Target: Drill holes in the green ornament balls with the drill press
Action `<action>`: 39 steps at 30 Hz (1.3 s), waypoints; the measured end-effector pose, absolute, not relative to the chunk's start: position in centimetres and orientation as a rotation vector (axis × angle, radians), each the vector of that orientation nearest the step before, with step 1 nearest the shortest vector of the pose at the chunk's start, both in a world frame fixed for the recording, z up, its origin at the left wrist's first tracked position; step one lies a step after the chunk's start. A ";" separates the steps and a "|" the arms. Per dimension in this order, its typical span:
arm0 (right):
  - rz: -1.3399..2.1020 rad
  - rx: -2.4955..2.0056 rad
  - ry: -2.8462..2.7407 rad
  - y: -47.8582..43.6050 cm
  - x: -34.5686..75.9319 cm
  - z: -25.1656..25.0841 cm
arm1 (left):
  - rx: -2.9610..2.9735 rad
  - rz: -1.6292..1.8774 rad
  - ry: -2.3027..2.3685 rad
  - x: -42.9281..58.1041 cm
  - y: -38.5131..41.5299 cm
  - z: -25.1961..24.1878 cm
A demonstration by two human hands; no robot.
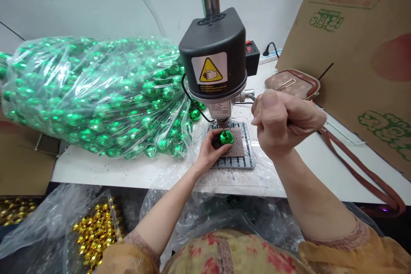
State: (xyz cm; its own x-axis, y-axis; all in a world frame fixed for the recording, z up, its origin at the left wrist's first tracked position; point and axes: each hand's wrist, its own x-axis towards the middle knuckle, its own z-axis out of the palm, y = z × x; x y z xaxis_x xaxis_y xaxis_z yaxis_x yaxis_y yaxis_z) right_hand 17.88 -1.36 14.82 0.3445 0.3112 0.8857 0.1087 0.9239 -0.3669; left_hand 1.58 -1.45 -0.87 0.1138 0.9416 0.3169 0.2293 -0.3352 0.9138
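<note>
A small bench drill press [214, 58] with a black head stands on the white table [324, 154]. My left hand [210, 150] pinches a shiny green faceted bead [226, 137] and holds it on the brown pad of the press base [245, 158], right under the spindle. My right hand [282, 122] is a closed fist wrapped round the press's feed lever [250, 96], of which only the metal stub near the head shows.
A big clear plastic bag of green beads [93, 94] lies left of the press, its mouth spilling beads beside my left hand. A brown strapped purse [293, 83] and a cardboard sheet [359, 47] sit at the right. Bags of gold beads [94, 231] lie below the table edge.
</note>
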 end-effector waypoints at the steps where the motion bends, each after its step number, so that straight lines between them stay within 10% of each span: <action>1: 0.126 -0.393 -1.222 -1.3 17.9 14.8 | 1.683 1.270 1.156 1.6 -1.5 -0.9; 29: 0.071 -0.177 -1.316 -0.8 18.3 11.3 | 1.639 1.304 1.136 1.8 -1.5 -1.1; 39: 0.326 -0.532 -1.198 -0.5 17.9 18.6 | 1.593 1.368 1.418 2.2 -3.6 0.5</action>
State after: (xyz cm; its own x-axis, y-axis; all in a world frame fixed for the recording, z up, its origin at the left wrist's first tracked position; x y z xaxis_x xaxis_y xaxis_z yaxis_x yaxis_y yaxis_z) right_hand 17.90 -0.52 18.61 0.3396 0.5084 0.7913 0.0375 0.8333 -0.5515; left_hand 2.24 -3.59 0.48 -0.1011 0.9491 0.2983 0.3327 -0.2504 0.9092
